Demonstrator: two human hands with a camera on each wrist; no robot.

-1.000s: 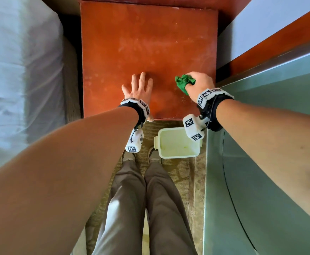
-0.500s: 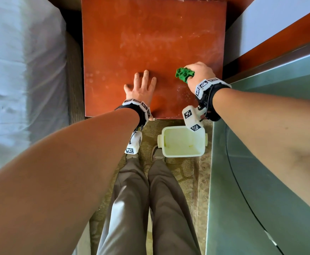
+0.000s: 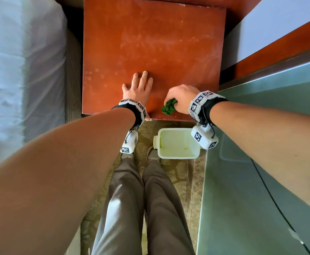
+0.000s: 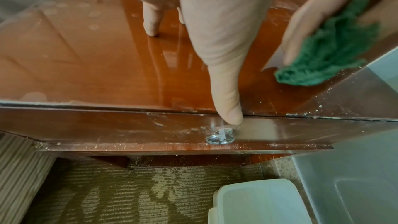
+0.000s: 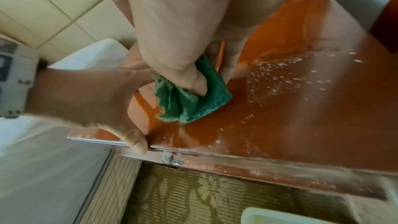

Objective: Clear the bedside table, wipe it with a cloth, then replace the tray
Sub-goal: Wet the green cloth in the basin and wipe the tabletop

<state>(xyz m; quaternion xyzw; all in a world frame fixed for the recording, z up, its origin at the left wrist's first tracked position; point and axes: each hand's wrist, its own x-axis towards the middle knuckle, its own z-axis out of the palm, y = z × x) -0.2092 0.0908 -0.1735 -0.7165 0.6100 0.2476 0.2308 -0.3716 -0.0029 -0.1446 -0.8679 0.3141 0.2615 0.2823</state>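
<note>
Now my left hand [image 3: 138, 89] lies flat on the table [image 3: 150, 43] near its front edge, fingers spread and straight, thumb [image 4: 228, 94] reaching over that edge above a small metal pull [image 4: 219, 138]. My right hand [image 3: 182, 98] grips the bunched green cloth [image 3: 168, 107], fingers curled round it, pressing it to the table close to the front right corner. Pale crumbs [image 5: 290, 74] dot the wood beside the cloth. On the carpet [image 4: 107, 193], just before the table's front edge, sits the white tray [image 3: 178, 144].

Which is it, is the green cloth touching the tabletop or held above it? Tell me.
Touching. The right wrist view shows the green cloth pressed flat on the tabletop under the right hand's thumb, no gap beneath.
</note>
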